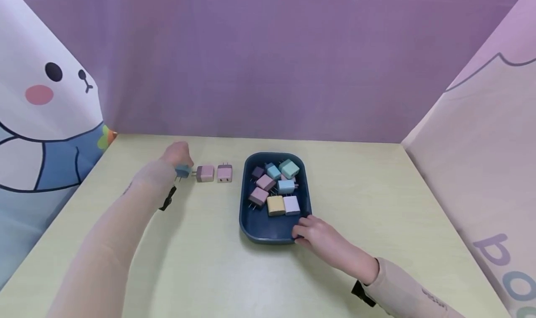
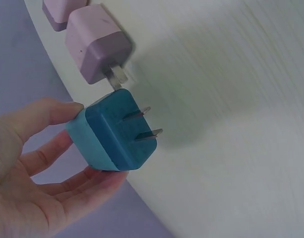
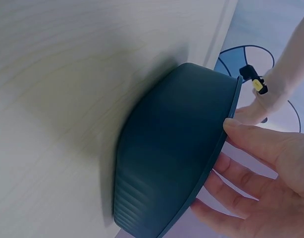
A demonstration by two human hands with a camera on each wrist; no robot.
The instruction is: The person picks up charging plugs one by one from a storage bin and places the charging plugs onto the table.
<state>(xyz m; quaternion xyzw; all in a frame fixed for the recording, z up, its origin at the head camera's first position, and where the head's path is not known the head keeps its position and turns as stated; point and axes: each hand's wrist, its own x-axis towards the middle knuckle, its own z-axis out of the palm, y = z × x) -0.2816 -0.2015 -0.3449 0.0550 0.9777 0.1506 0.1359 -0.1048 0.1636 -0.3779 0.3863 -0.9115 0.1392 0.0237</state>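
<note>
Thumb and fingers of my left hand (image 1: 178,154) pinch a two-tone blue charger plug (image 2: 118,131), its two metal prongs pointing away from the palm in the left wrist view. Just right of it in the head view lies a pink charger plug (image 1: 205,173) with prongs toward the blue one. A second pink charger plug (image 1: 224,174) sits beside that, prongs toward the back. My right hand (image 1: 320,238) holds the rim of a dark blue tray (image 3: 167,144) at its near right corner, fingers over the edge.
Inside the tray lie several charger plugs, among them a yellow one (image 1: 276,206), a white one (image 1: 291,205) and a mint one (image 1: 289,168). A purple cloth (image 1: 259,66) hangs behind the pale wooden table (image 1: 377,187), with printed cloths on both sides.
</note>
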